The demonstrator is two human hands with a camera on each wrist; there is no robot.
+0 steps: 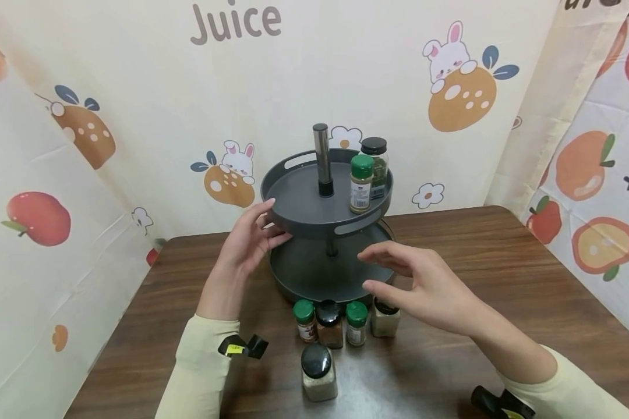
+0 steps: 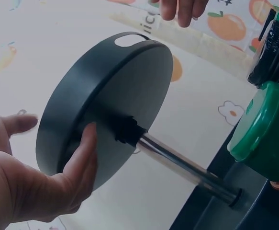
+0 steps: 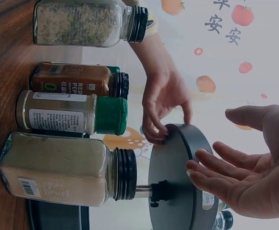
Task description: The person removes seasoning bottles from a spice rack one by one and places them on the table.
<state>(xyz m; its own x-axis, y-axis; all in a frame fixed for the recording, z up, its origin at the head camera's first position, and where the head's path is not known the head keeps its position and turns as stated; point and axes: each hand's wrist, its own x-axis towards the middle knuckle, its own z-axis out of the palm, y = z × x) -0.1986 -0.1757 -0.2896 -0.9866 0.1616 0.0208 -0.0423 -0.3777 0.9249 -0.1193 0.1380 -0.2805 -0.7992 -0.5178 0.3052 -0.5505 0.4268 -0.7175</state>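
A dark grey two-tier round tray [image 1: 314,216] stands on the table, with a metal post through its middle. My left hand [image 1: 248,238] holds the left side of the upper tier's rim, with fingers at the rim and under it. In the left wrist view these fingers [image 2: 84,158] lie at the underside. My right hand [image 1: 424,285] hovers in front of the right side, thumb and fingers spread apart, holding nothing. On the upper tier's right side stand a green-capped spice jar [image 1: 360,185] and a black-capped jar of green flakes [image 1: 375,166].
Before the lower tier [image 1: 320,270] stands a row of several spice jars, among them a green-capped jar [image 1: 356,325] and a pale black-capped jar [image 1: 385,320]. Another black-capped jar [image 1: 318,375] stands nearer on the wooden table [image 1: 451,378]. A printed cloth [image 1: 314,70] hangs behind.
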